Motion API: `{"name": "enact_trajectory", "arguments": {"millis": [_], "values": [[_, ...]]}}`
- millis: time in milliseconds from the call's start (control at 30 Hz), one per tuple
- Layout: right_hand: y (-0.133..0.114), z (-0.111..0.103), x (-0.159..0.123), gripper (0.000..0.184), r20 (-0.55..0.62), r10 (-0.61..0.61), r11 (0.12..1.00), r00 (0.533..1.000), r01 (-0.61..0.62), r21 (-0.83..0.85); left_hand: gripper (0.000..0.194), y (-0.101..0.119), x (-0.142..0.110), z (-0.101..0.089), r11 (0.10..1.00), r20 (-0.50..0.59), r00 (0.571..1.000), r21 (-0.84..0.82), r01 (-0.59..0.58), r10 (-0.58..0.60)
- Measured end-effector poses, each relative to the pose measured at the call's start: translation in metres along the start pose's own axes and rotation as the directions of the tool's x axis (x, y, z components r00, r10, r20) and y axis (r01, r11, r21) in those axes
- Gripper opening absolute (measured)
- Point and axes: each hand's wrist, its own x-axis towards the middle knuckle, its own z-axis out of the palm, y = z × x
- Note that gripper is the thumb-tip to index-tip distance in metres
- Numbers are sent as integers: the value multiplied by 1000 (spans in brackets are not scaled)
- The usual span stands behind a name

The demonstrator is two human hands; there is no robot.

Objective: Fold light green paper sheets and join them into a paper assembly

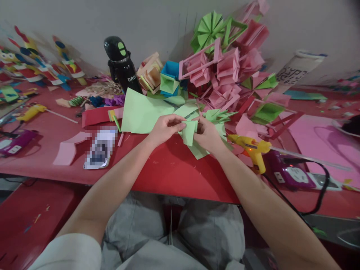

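Between my two hands is a folded strip of light green paper [189,134], held just above the red table [168,168]. My left hand [167,129] pinches its upper left edge between thumb and finger. On the other side my right hand [206,132] grips the paper's right edge, its fingertips partly hidden behind the fold. A large light green sheet [146,112] lies behind my left hand, with more green pieces under and beyond the paper. Spiky folded green paper [218,115] sits just past my right hand.
A yellow glue gun [253,146] lies right of my right arm, by a purple power strip [289,172] and cable. A phone [101,148] rests at left. Behind stand a black bottle [122,65], a blue paper box [170,73] and piled pink paper shapes [227,65].
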Motion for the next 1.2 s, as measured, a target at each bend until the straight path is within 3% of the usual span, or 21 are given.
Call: {"name": "enact_trajectory", "arguments": {"millis": [267,433,900,1067,1200], "values": [[-2,-11,1,38,113,18,1000,993,-20,11,28,0,0,-7,996,-15,999,82,-40,42],[-7,-16,0,27,30,74,995,997,-76,60,22,-4,2,-14,982,-27,994,157,-105,110],[4,-11,2,40,-40,8,996,999,-5,84,17,-9,3,-14,923,-35,968,312,-224,247],[4,-9,1,37,-89,8,998,996,-3,55,32,-5,-1,-12,937,4,981,293,-188,195],[2,-10,1,37,-103,-6,999,995,10,41,45,1,-6,-11,907,39,981,377,-189,188]]}}
